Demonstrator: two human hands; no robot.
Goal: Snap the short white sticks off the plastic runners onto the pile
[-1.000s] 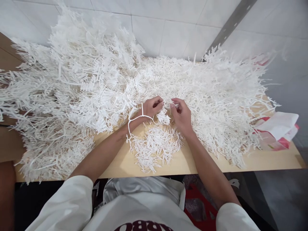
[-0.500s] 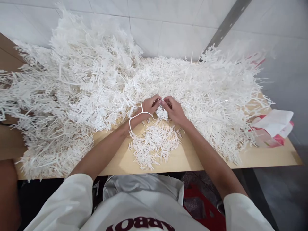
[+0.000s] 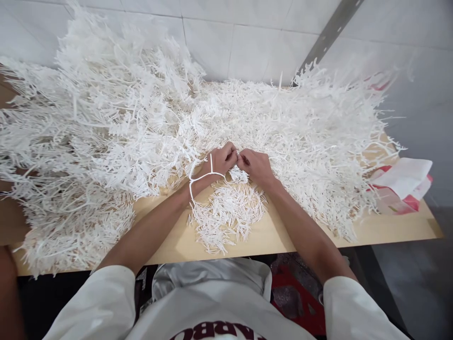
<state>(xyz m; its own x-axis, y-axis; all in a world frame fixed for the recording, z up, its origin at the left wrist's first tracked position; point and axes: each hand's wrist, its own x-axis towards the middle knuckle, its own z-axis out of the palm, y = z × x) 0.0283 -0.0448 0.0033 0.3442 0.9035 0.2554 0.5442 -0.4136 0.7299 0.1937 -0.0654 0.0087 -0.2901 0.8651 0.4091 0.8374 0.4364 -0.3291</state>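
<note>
Near the middle of the table, my left hand [image 3: 223, 159] and my right hand [image 3: 254, 164] meet with fingertips pinched close together. A small white branched piece [image 3: 239, 175] hangs between and just below them, its upper end hidden by the fingers; which hand grips it is hard to separate, as both touch at its top. A thin white branched strand [image 3: 208, 175] lies across my left wrist. In front of my hands is a small heap of short white sticks [image 3: 230, 212] on the wooden table [image 3: 272, 236].
Large piles of white branched pieces cover the left [image 3: 116, 108] and right [image 3: 311, 132] of the table. A red and white plastic bag [image 3: 399, 189] lies at the right end. Behind stands a tiled wall [image 3: 208, 42]; brown cardboard is at the far left.
My hands have turned slightly and the fingers have closed in more tightly together. The small white piece hangs a little lower. The camera view has shifted slightly.
</note>
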